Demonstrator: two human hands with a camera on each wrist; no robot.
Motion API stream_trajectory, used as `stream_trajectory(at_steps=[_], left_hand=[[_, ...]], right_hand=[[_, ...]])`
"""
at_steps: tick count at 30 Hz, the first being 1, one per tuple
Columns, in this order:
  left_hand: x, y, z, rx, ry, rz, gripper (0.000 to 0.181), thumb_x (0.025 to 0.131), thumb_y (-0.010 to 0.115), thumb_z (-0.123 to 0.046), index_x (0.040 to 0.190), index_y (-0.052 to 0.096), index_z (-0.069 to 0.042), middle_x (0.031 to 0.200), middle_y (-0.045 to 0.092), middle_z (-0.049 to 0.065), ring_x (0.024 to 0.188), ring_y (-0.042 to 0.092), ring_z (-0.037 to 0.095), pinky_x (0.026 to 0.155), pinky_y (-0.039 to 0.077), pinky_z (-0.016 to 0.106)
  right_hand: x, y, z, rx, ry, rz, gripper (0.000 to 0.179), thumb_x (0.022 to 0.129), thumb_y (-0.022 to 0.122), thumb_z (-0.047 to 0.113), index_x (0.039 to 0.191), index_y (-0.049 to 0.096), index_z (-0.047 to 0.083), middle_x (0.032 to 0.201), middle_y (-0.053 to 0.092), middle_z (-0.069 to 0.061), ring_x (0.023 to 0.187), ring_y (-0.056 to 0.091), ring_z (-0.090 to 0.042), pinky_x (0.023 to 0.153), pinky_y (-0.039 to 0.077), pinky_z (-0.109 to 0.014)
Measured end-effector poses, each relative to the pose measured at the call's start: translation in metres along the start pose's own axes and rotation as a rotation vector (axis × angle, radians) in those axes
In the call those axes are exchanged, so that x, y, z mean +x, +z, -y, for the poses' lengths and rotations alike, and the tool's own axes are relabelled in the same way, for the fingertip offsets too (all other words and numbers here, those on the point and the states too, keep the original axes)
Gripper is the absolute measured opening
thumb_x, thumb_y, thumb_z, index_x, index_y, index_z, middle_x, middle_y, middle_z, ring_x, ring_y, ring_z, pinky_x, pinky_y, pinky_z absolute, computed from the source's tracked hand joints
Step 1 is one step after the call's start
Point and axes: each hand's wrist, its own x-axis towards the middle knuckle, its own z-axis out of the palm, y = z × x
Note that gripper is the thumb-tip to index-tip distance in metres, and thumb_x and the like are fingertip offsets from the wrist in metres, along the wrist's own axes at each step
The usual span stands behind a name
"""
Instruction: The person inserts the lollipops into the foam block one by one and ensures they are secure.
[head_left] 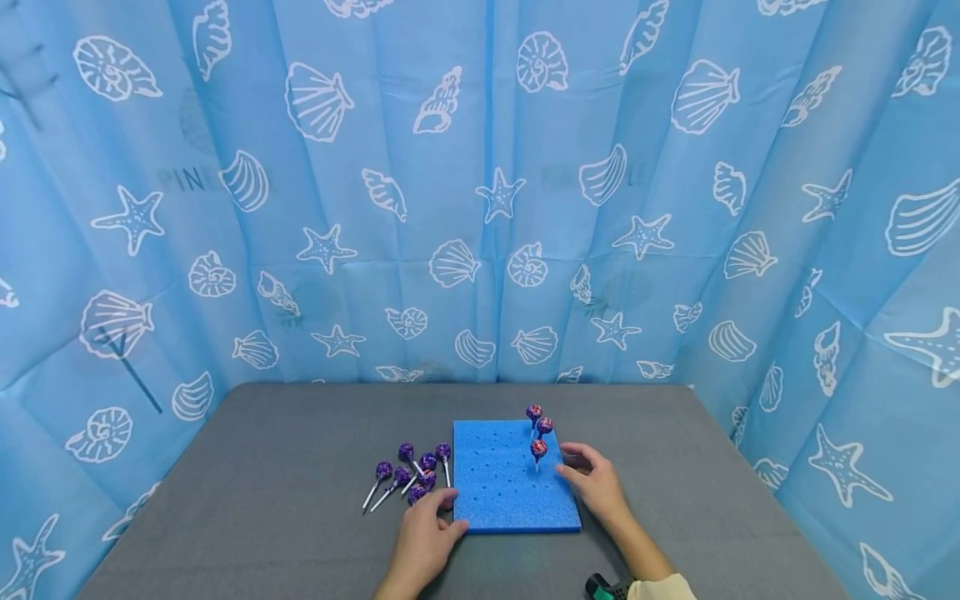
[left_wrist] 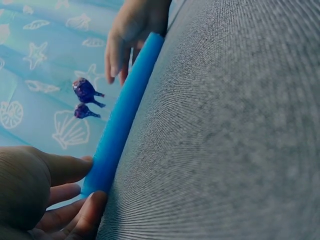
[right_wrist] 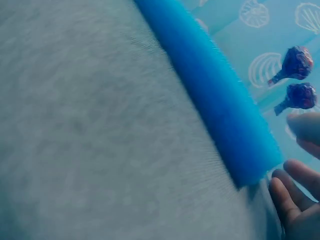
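Observation:
A blue foam board (head_left: 495,508) with rows of small holes lies flat on the table. My left hand (head_left: 423,537) grips its front left corner, thumb at the front and fingers along the left side. Three lollipops (head_left: 538,450) in purple and red wrappers stand upright in the board near its right side. By the right edge is my right hand (head_left: 600,487), thumb and fingers apart and holding nothing. In the right wrist view its fingers (right_wrist: 285,197) are close to the board's corner; whether they touch it I cannot tell.
Several purple-wrapped lollipops (head_left: 383,470) with white sticks lie in a loose cluster left of the board. A black and green object (head_left: 598,587) is by the right wrist. Behind the grey table (head_left: 300,517) hangs a blue shell-print curtain (head_left: 495,233).

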Motion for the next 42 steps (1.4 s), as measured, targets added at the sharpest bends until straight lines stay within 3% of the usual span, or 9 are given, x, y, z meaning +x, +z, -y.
stream_trajectory(at_steps=[9,14,21,25,30,37,42], left_hand=[[0.0,-0.003,0.0,-0.003,0.075,-0.034,0.04,0.076,0.082,-0.013,0.113,0.067,-0.005,0.096,0.065,0.004,0.062,0.052,0.002,0.056,0.043,0.025],[-0.001,-0.005,0.0,-0.012,0.103,-0.045,0.04,0.076,0.082,-0.012,0.112,0.067,-0.005,0.096,0.065,0.004,0.061,0.052,0.001,0.056,0.043,0.025],[0.001,-0.014,0.003,-0.04,0.155,-0.004,0.039,0.077,0.081,-0.009,0.113,0.067,-0.004,0.095,0.066,0.004,0.063,0.052,0.002,0.057,0.044,0.024],[0.009,-0.02,0.003,-0.069,0.201,0.006,0.036,0.078,0.079,-0.006,0.112,0.068,-0.005,0.089,0.066,0.0,0.063,0.052,0.002,0.056,0.044,0.024],[0.026,-0.029,0.002,-0.045,0.289,-0.029,0.033,0.081,0.078,-0.006,0.112,0.068,-0.006,0.086,0.064,-0.003,0.064,0.052,0.003,0.056,0.045,0.023],[0.054,-0.038,0.008,0.094,0.3,-0.074,0.027,0.086,0.075,-0.015,0.113,0.069,-0.014,0.085,0.059,-0.012,0.072,0.052,0.006,0.062,0.045,0.024],[0.073,-0.042,0.016,0.148,0.315,-0.113,0.027,0.085,0.076,-0.018,0.112,0.07,-0.014,0.089,0.063,-0.009,0.081,0.054,0.011,0.068,0.046,0.032]], right_hand=[[0.0,-0.003,0.001,-0.182,0.091,0.057,0.026,0.085,0.074,0.003,0.11,0.071,0.005,0.099,0.067,-0.006,0.084,0.058,-0.019,0.074,0.048,-0.032],[0.0,-0.008,0.002,-0.187,0.117,0.097,0.025,0.086,0.073,0.004,0.111,0.071,0.006,0.096,0.067,-0.003,0.081,0.056,-0.017,0.071,0.047,-0.03],[0.001,-0.011,0.004,-0.179,0.133,0.152,0.028,0.086,0.073,0.006,0.114,0.07,0.006,0.092,0.066,-0.001,0.08,0.058,-0.015,0.073,0.048,-0.033],[0.001,-0.013,0.004,-0.17,0.145,0.174,0.03,0.086,0.073,0.006,0.115,0.069,0.006,0.095,0.066,-0.001,0.083,0.058,-0.016,0.075,0.048,-0.034],[0.0,-0.016,0.006,-0.159,0.173,0.198,0.034,0.085,0.074,0.008,0.119,0.067,0.006,0.107,0.066,-0.005,0.09,0.059,-0.018,0.08,0.049,-0.039],[0.0,-0.018,0.007,-0.125,0.182,0.257,0.042,0.084,0.075,0.009,0.124,0.064,0.005,0.119,0.063,-0.01,0.1,0.06,-0.023,0.087,0.047,-0.046],[0.0,-0.017,0.004,-0.107,0.178,0.285,0.045,0.085,0.075,0.011,0.127,0.062,0.003,0.122,0.061,-0.012,0.102,0.059,-0.024,0.088,0.047,-0.046]])
